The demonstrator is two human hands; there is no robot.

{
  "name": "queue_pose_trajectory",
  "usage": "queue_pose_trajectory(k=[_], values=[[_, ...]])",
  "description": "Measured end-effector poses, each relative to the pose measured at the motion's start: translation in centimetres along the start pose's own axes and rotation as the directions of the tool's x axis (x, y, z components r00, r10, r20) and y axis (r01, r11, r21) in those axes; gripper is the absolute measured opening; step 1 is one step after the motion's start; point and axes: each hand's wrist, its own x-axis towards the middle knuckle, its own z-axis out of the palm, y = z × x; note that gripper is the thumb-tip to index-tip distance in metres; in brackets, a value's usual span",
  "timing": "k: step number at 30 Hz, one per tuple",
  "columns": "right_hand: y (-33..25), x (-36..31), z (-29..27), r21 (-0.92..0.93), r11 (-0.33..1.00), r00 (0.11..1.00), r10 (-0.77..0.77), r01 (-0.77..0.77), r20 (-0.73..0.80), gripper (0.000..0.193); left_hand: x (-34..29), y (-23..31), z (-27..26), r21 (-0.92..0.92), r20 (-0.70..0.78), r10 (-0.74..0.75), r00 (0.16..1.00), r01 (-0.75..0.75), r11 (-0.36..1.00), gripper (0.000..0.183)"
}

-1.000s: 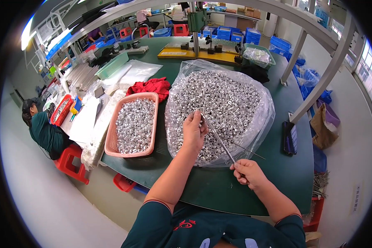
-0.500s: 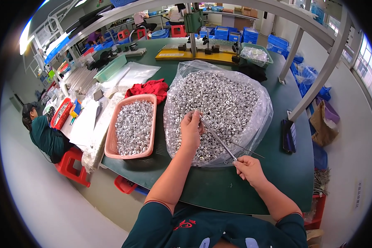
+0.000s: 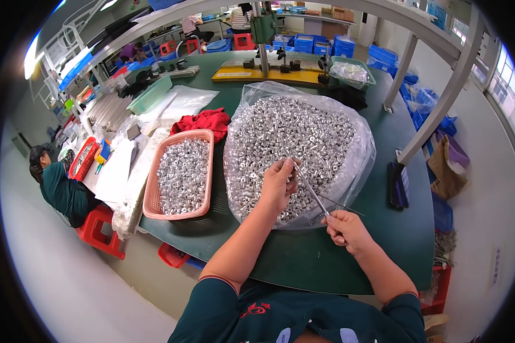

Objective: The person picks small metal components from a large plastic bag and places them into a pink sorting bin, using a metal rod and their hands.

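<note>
My right hand [image 3: 347,230] is closed round the near end of a slim silvery metal rod [image 3: 311,190], which slants up and left. At the rod's far tip, my left hand [image 3: 280,184] has thumb and fingers pinched together; what lies inside them is mostly hidden. Both hands are over the near part of a clear plastic bag [image 3: 361,150], spread wide and heaped with small shiny metal sleeves [image 3: 294,128]. A second, thinner rod [image 3: 349,209] sticks out to the right beyond the first; how the two are joined cannot be made out.
Left of the bag stands a pink plastic basket [image 3: 148,197] of similar sleeves, with a red cloth [image 3: 203,123] behind it. A yellow-based fixture [image 3: 229,75] and a green tray [image 3: 369,83] are at the back. A dark phone-like object [image 3: 398,186] lies right. A co-worker [image 3: 66,186] sits left.
My left hand has shifted right and slightly nearer, staying at the rod's far tip. The rod stands a little steeper. My right hand keeps its hold almost in place.
</note>
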Motion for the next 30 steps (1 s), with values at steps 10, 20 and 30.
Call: queue_pose_trajectory(k=[10,20,30], values=[[0.1,0.1,0.3,-0.056,0.998,0.997,-0.034,0.030,-0.071,0.015,1.4,1.9,-3.3,-0.226,0.029,-0.262,0.965,0.261,0.938,0.043],[0.5,0.3,-0.1,-0.118,0.993,0.999,-0.025,0.020,-0.041,0.015,1.8,2.8,-5.1,-0.268,0.145,-0.307,0.941,0.336,0.903,0.053],[-0.2,0.3,-0.2,-0.354,0.935,0.991,-0.078,0.036,-0.106,0.015,1.4,3.5,-5.0,0.022,0.157,-0.354,0.922,0.355,0.935,0.051]])
